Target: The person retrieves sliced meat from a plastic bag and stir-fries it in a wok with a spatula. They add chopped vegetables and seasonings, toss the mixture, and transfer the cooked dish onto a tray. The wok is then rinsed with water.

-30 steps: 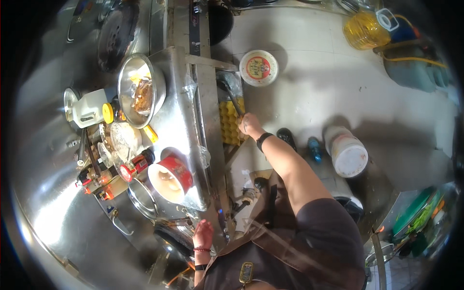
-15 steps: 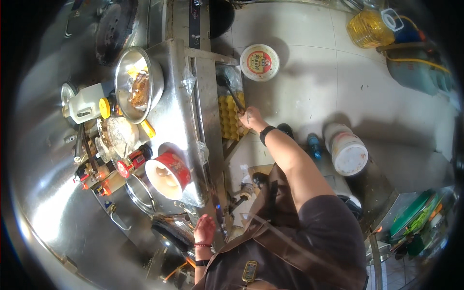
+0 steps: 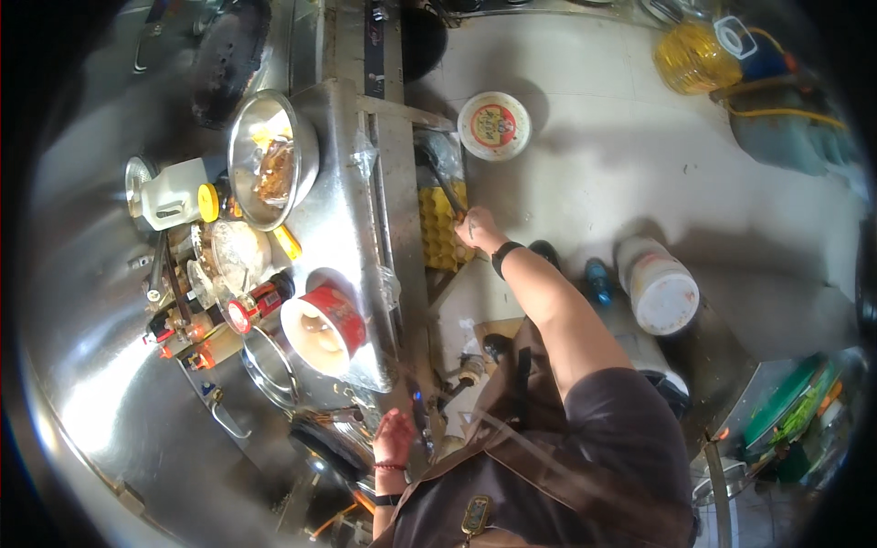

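Observation:
My right hand (image 3: 477, 228), with a black band on the wrist, reaches down beside the steel counter to a yellow egg tray (image 3: 440, 228) on the floor. Its fingers are curled at the tray's right edge; whether they hold anything I cannot tell. My left hand (image 3: 395, 438) rests with fingers spread on the near edge of the steel counter (image 3: 343, 228), next to a dark pan (image 3: 329, 438). A red bowl (image 3: 324, 331) stands on the counter just beyond the left hand.
A steel bowl of food (image 3: 271, 157), a white jug (image 3: 169, 201), sauce bottles (image 3: 260, 301) and a steel pot (image 3: 267, 365) crowd the counter. On the floor are a round white lid (image 3: 494, 125), a white bucket (image 3: 660, 288), a blue bottle (image 3: 597, 281) and a yellow oil container (image 3: 694, 57).
My right hand has stayed at the egg tray, shifting only slightly. My left hand has stayed on the counter edge. The view has shifted a little.

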Action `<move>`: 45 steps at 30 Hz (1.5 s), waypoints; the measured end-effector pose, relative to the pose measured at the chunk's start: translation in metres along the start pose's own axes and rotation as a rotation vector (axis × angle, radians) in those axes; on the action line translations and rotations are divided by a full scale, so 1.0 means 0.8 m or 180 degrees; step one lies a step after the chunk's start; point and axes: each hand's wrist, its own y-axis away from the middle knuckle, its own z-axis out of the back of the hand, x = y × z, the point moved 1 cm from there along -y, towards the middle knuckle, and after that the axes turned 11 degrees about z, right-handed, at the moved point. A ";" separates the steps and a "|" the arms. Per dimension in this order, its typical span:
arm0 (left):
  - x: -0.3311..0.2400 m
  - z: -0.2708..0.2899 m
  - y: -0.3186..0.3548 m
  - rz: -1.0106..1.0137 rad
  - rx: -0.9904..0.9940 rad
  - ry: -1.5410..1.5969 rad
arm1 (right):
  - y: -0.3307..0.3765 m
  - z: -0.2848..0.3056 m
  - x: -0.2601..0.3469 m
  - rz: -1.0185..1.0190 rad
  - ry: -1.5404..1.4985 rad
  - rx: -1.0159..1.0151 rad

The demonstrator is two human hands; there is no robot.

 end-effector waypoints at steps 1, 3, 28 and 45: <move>-0.001 0.001 0.003 0.0012 0.0054 0.0010 | -0.005 0.001 0.001 0.0069 0.0168 0.0282; 0.004 0.007 0.012 0.0048 -0.0053 0.0053 | -0.012 -0.004 0.002 0.0328 0.0459 0.0657; 0.023 0.187 0.016 -0.0679 0.1261 0.0431 | 0.486 0.083 0.161 -0.1453 -0.5703 -0.0931; 0.148 0.463 0.052 -0.1260 0.1600 0.1406 | 0.524 0.001 0.656 0.0030 -0.3928 0.1058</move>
